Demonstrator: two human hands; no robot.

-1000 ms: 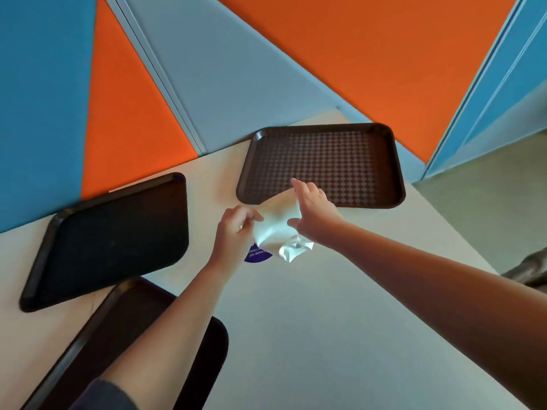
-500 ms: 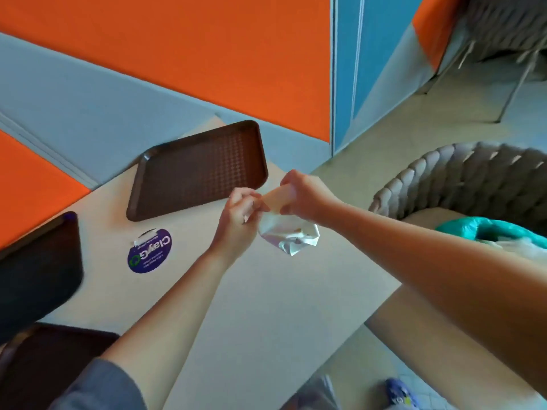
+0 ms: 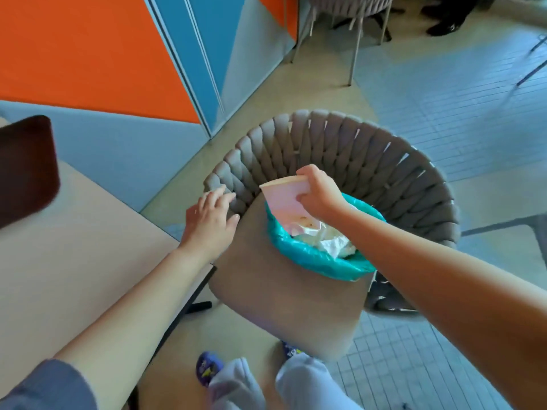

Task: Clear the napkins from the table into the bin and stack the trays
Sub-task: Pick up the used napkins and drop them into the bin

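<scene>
My right hand (image 3: 321, 193) grips a pale, stained napkin (image 3: 285, 199) and holds it over the bin (image 3: 313, 258), which has a teal liner and stands on a chair seat. Crumpled white napkins (image 3: 331, 241) lie inside the bin. My left hand (image 3: 211, 220) hovers with relaxed fingers and holds nothing, between the table edge and the chair's backrest. A corner of one dark brown tray (image 3: 26, 170) shows on the beige table (image 3: 74, 261) at the far left; the other trays are out of view.
A grey woven chair (image 3: 355, 161) holds the bin on its brown seat (image 3: 281, 306). My legs and blue shoes (image 3: 207, 368) are below. More chair legs (image 3: 352, 48) stand on the tiled floor at the back.
The view has swung right from the table to the chair and bin. My right hand carried the napkin over the bin. My left hand let go of it and now holds nothing.
</scene>
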